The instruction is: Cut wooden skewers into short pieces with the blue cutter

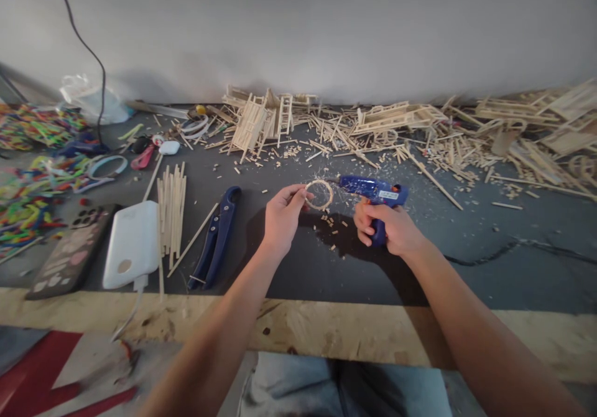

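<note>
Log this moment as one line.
left hand: holds wooden ring | right hand: grips blue glue gun, nozzle at ring

Wall [326, 25]: plain, pale grey-white, running the full width behind the work surface; a thin black cable [86, 46] hangs down it at the left.
Desk [513, 261]: dark grey matte top, meeting the wall at the back, with a wavy crack or seam on the right.
Front edge [326, 330]: a bare strip of raw, pale plywood, stained and scuffed.
Floor [84, 367]: grey, seen below the edge at lower left, with red shapes lying on it.
Light: soft and even, with gentle shadows at the base of the wall.
</note>
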`<action>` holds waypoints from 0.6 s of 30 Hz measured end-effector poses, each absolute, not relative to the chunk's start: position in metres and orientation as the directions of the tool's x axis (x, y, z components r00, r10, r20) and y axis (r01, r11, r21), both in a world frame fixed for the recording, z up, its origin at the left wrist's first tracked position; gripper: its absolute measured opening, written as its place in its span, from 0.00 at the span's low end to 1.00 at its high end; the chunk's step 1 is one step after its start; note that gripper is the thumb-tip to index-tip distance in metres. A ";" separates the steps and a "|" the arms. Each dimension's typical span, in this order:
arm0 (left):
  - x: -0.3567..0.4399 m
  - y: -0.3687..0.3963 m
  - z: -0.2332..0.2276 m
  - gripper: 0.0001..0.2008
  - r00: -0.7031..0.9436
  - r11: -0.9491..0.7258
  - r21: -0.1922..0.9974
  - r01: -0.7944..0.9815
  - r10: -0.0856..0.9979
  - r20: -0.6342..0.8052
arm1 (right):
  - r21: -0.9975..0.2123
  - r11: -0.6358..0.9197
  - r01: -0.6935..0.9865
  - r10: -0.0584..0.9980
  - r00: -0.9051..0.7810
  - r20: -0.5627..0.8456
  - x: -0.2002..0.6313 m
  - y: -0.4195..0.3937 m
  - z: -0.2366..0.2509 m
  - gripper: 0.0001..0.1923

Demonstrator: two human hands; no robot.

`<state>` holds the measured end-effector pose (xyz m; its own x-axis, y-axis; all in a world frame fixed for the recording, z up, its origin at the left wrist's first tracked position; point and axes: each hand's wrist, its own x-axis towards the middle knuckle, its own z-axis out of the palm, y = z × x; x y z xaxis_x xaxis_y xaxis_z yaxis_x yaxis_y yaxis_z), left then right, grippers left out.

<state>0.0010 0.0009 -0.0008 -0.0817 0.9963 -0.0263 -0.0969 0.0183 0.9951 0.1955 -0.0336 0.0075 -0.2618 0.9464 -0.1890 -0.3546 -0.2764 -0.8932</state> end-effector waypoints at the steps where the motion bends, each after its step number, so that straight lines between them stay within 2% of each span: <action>1: 0.001 0.001 -0.001 0.10 -0.082 0.019 0.995 -0.094 0.996 -0.027 | -0.883 -0.276 -0.380 0.946 -0.269 -0.180 0.197 -0.033 0.010 0.09; 4: 0.001 0.001 -0.002 0.10 -0.085 0.019 0.997 -0.079 0.996 -0.026 | -0.875 -0.267 -0.404 0.955 -0.230 -0.186 0.202 -0.031 0.018 0.08; 7: 0.001 0.001 -0.002 0.11 -0.073 0.013 0.999 -0.043 0.997 -0.016 | -0.882 -0.247 -0.402 0.968 -0.076 -0.237 0.211 -0.025 0.022 0.04; 10: 0.001 0.000 -0.002 0.11 -0.062 0.002 1.000 -0.004 0.998 -0.003 | -0.897 -0.261 -0.357 0.959 0.009 -0.282 0.221 -0.019 0.022 0.10; 14: 0.002 -0.002 -0.002 0.11 -0.049 -0.006 1.000 0.007 0.999 0.007 | -0.944 -0.300 -0.139 0.944 0.099 -0.314 0.233 -0.014 0.015 0.12; 18: 0.002 -0.003 0.000 0.11 -0.042 -0.016 1.000 0.008 0.999 0.017 | -0.946 -0.299 0.124 0.935 0.234 -0.265 0.243 -0.011 0.006 0.16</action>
